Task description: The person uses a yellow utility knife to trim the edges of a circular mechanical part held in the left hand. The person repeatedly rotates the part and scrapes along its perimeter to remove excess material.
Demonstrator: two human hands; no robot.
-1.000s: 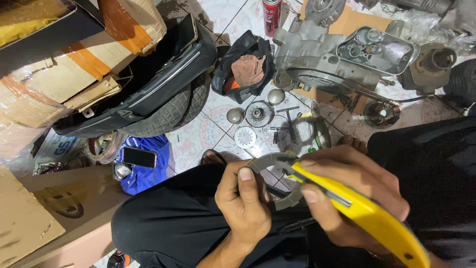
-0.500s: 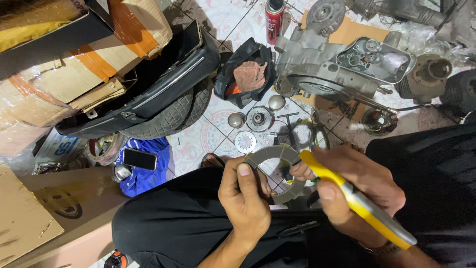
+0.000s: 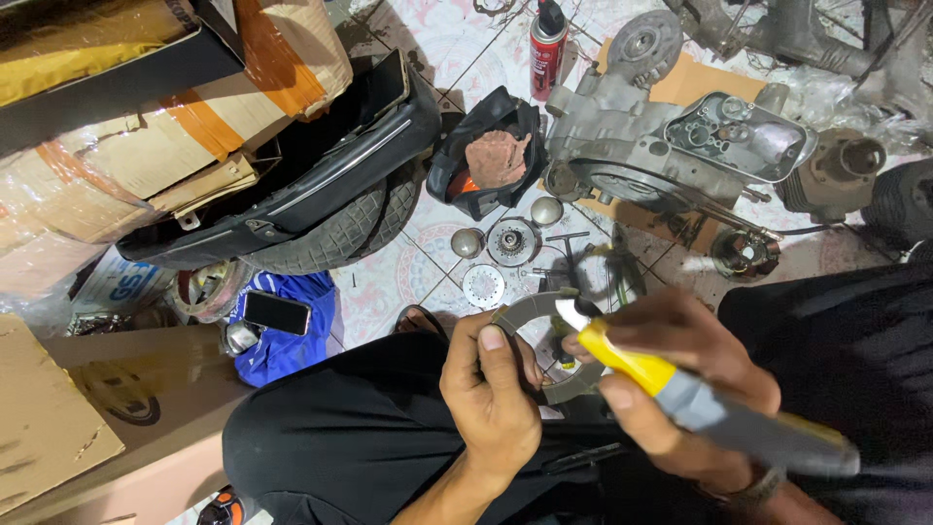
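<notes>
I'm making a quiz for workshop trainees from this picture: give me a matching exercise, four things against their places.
Things:
1. spray can
2. phone
3. grey ring-shaped part
4. yellow tube

Places:
A. in the right hand
B. on blue cloth
C. top, beside the engine casing
D. in the left hand

Pairs: 1-C, 2-B, 3-D, 4-A

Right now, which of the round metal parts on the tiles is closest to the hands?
The flat perforated disc, just above the left hand. The toothed hub and the two small domed caps lie farther up, toward the engine case.
</notes>
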